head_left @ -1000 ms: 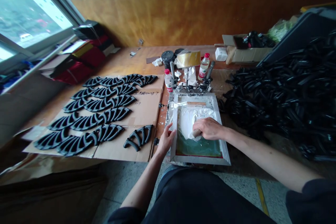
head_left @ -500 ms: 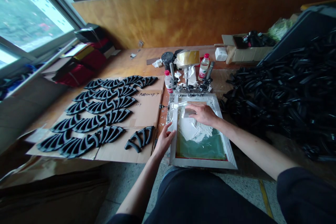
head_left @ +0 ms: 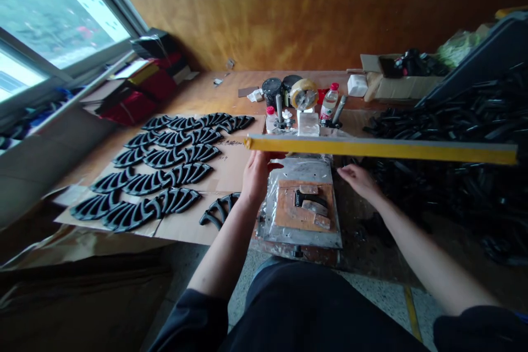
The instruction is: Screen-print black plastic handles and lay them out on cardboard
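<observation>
The screen frame [head_left: 379, 148] is raised and seen edge-on as a long grey and yellow bar. My left hand [head_left: 256, 176] grips its left end from below, with the fingers partly hidden behind it. Beneath, a metal base plate [head_left: 301, 236] carries a wooden board [head_left: 289, 212] with small blocks. A black curved part [head_left: 311, 198] lies among those blocks. My right hand [head_left: 358, 180] is just right of the base plate, under the frame, with its fingers loosely apart and nothing visible in them.
Rows of black curved parts [head_left: 165, 181] lie on cardboard [head_left: 231, 176] at the left. A large heap of black parts [head_left: 466, 198] fills the right. Behind the plate are metal posts, a tape roll [head_left: 304, 93], dark tubs [head_left: 272, 91] and a red-capped bottle [head_left: 329, 102].
The screen frame has swung up from flat, uncovering the plate and black part. My left hand has risen with it; my right hand has left the white paste and moved right.
</observation>
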